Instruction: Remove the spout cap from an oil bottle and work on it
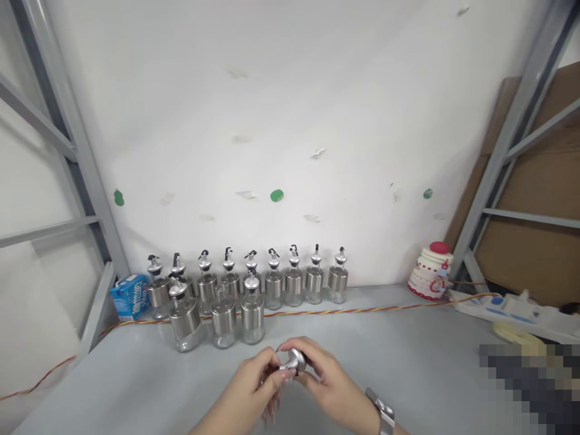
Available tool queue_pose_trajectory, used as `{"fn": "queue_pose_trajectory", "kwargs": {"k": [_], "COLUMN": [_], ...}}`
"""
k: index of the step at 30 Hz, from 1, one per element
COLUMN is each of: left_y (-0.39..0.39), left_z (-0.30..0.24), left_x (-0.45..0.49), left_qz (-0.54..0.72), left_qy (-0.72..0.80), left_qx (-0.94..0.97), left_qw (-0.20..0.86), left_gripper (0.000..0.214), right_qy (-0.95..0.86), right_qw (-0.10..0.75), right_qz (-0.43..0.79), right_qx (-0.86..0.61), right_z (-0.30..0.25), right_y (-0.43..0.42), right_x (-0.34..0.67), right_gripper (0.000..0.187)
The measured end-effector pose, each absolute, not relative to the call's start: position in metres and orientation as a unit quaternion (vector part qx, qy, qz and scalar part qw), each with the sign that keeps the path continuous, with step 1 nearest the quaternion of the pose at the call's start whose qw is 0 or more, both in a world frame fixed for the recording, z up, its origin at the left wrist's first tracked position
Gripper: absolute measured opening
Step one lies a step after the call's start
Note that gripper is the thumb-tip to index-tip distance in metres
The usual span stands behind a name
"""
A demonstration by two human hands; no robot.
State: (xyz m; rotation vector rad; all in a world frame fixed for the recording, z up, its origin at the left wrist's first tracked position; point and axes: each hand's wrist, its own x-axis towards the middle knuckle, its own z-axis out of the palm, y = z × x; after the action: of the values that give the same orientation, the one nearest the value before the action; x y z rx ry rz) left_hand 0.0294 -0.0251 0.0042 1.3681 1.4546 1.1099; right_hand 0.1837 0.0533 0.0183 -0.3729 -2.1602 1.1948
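Both my hands meet low in the middle of the grey table [408, 374] around a small silver pourer cap [293, 359]. My left hand [256, 382] pinches it from the left with closed fingers. From the right, my right hand [327, 382], with a watch on its wrist, closes its fingers on the cap. Just behind the hands stand three glass oil bottles with steel sleeves; the middle one [223, 319] has no pourer top. A row of several capped bottles [293, 279] lines the wall behind them.
A blue carton [130, 296] sits at the far left by the metal frame. A twisted red-yellow cable [362, 310] runs across the table. A red-topped ceramic jar [430, 273] and a white power strip [512, 309] stand at the right.
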Motion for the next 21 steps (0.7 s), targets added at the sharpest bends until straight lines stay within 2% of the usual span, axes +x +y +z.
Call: {"fn": "queue_pose_trajectory", "kwargs": {"k": [5, 12, 18, 21], "left_y": [-0.023, -0.028, -0.027, -0.027], "left_z": [0.002, 0.006, 0.006, 0.008], "left_x": [0.028, 0.027, 0.029, 0.029], "left_qz": [0.445, 0.390, 0.456, 0.466], "left_qy": [0.595, 0.631, 0.588, 0.584], "left_qx": [0.539, 0.615, 0.568, 0.558], "left_qw": [0.396, 0.266, 0.352, 0.362], "left_gripper": [0.018, 0.021, 0.018, 0.018], "right_qy": [-0.871, -0.900, -0.913, -0.921], "right_qw": [0.324, 0.324, 0.375, 0.373], "right_qz": [0.349, 0.268, 0.127, 0.055], "right_qx": [-0.123, -0.114, -0.100, -0.100], "right_z": [0.016, 0.015, 0.006, 0.005], "right_y": [0.053, 0.055, 0.058, 0.059], "right_x": [0.185, 0.188, 0.189, 0.189], "right_gripper": [0.044, 0.046, 0.046, 0.047]}}
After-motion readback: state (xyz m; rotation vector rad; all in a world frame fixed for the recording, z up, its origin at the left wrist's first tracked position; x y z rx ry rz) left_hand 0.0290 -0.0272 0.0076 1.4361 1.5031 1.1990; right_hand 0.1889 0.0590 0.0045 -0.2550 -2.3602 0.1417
